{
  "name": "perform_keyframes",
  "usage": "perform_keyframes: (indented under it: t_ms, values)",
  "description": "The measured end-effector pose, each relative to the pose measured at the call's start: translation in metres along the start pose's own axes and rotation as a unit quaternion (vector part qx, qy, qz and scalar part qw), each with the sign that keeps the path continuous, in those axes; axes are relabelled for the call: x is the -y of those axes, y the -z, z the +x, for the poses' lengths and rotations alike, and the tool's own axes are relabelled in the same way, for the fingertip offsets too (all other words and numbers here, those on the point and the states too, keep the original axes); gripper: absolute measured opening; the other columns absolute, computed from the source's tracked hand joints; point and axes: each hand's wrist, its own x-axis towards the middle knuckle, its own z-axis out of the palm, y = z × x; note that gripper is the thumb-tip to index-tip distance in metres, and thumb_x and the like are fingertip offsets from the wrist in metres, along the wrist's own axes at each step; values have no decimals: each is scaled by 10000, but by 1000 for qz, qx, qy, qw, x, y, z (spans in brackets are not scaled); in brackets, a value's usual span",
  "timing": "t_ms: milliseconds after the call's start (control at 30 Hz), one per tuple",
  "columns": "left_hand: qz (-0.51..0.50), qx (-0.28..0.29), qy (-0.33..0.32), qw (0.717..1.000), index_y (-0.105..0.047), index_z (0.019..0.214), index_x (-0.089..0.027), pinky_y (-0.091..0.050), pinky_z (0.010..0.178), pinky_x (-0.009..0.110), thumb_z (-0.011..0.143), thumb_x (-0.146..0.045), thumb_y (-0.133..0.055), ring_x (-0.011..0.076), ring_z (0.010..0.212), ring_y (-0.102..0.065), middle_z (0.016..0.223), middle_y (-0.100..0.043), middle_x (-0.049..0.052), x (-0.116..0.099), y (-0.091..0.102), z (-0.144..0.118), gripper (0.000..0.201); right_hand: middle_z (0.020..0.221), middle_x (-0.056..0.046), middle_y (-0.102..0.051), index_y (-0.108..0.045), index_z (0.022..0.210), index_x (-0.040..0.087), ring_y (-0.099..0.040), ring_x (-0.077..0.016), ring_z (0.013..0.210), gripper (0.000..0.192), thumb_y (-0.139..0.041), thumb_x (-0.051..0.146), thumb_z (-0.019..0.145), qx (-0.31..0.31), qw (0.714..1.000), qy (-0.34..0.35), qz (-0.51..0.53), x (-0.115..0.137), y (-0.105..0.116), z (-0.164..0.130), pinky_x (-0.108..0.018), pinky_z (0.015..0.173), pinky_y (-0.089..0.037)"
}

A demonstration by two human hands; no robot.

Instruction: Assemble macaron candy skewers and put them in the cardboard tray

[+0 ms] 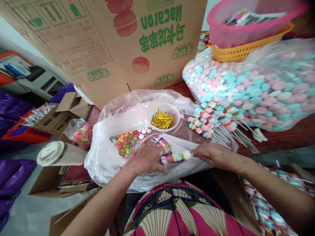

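At the far left lie purple bags, with an orange basket of candy sticks near them; next comes a pale lidded cup, and beyond it a clear pouch of coloured rings. A big carton, its "Macaron" print upside down, stands at the back. In front of it a clear plastic sheet covers part of the table, with loose rings on it. The person's left hand is curled at the printed wrapper end of a skewer, though whether it truly grips cannot be told. Just above the skewer are more printed wrappers, a round tub of gold ties, and a fan of white sticks. The skewer lies between the hands, and the right hand pinches its end beside the white candy. Farther right is a pile of candy skewers, then a large bag of pastel candies, with a yellow basket and a pink basket above, and wrapped skewers at the lower right
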Motion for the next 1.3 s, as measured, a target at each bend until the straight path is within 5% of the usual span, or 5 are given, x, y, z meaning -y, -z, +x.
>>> perform_keyframes:
  t_ms: [133, 533, 900, 1100, 1300]
  values:
    - [-2, 16, 21, 1000, -642, 981, -214, -435, 790, 328, 774, -434, -632, 265, 950, -587, 982, -664, 60, 5, -6, -7, 302, 761, -28, -672, -660, 938, 185, -591, -134, 663, 261, -409, 121, 905, -33, 996, 47, -73, 3, 7, -3, -231, 585, -355]
    - [-147, 49, -15, 988, -677, 1009, -231, -441, 767, 284, 665, -426, -728, 241, 905, -612, 939, -693, 2, -6, 11, 0, 398, 688, -27, -615, -593, 1042, 119, -530, -168, 620, 274, -431, 34, 838, -171, 914, 149, -336, 31, 41, 2, -311, 587, -323]
    - [-457, 210, -26, 864, -548, 762, -184, -368, 431, 223, 544, -429, -809, 82, 431, -427, 566, -491, -65, -18, 6, 4, 419, 753, -54, -629, -576, 1103, 93, -525, -185, 671, 282, -429, 55, 865, -188, 879, 233, -373, 32, 63, 9, -354, 677, -372]
    - [-148, 80, -34, 985, -610, 973, -221, -452, 701, 273, 638, -370, -764, 193, 790, -611, 864, -661, -8, -23, 13, 10, 398, 673, -12, -606, -601, 981, 144, -513, -150, 560, 274, -493, 17, 763, -61, 951, 157, -260, 28, 28, -1, -306, 508, -264]
    - [-2, 49, -56, 997, -485, 1265, -210, -456, 767, 336, 745, -350, -674, 295, 976, -636, 1056, -688, 93, -41, 0, 24, 571, 649, 5, -605, -608, 960, 172, -528, -117, 526, 287, -488, 7, 758, -18, 978, 53, -200, 36, 12, 11, -292, 478, -151]
